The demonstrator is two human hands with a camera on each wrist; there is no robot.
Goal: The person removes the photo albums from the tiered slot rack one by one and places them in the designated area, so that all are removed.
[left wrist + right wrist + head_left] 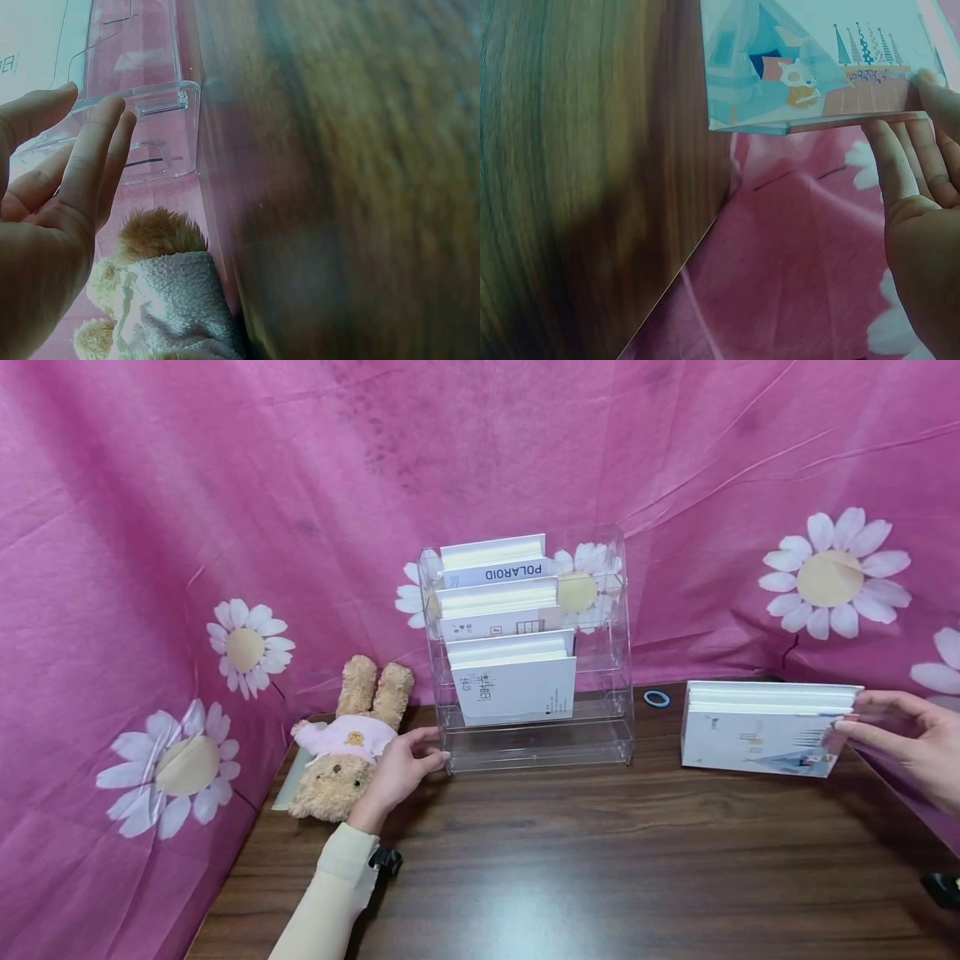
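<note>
the left hand point(397, 772) has its fingers released and extended beside the lower side of the clear rack point(540, 748); contact is unclear. a teddy bear point(348, 743) lies just left of those fingers. the right hand point(911, 739) grasps white books point(750, 742) by their end, between thumb and fingers.

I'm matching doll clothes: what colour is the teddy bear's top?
The top is pale pink, showing best in the head view.

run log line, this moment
left hand: beside clear plastic tiered rack | right hand: grips white rectangular illustrated books | rack: holds white rectangular books
</note>
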